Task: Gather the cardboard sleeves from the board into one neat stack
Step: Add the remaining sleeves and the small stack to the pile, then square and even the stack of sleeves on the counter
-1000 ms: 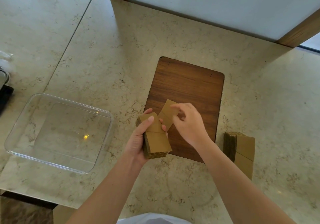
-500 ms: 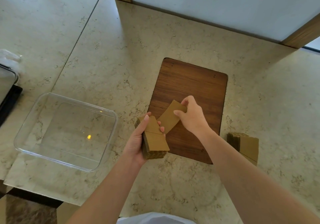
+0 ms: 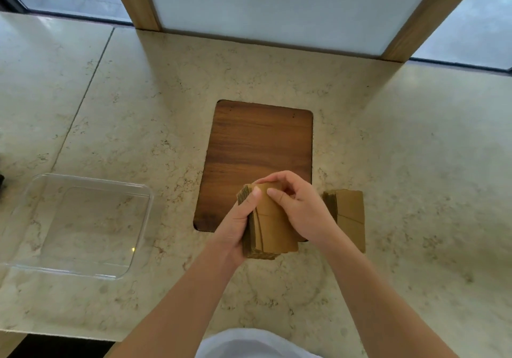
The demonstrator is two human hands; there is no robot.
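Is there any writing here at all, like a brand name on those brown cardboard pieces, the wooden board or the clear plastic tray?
None: no word, number or logo can be read anywhere in this view.
Stack of cardboard sleeves held in both hands: plain brown, no print showing.
Second stack on the counter: plain too.
Wooden board: only wood grain.
Clear tray: no label visible.

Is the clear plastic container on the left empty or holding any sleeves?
Empty. The counter shows straight through the clear container; the sleeves are in the held stack.
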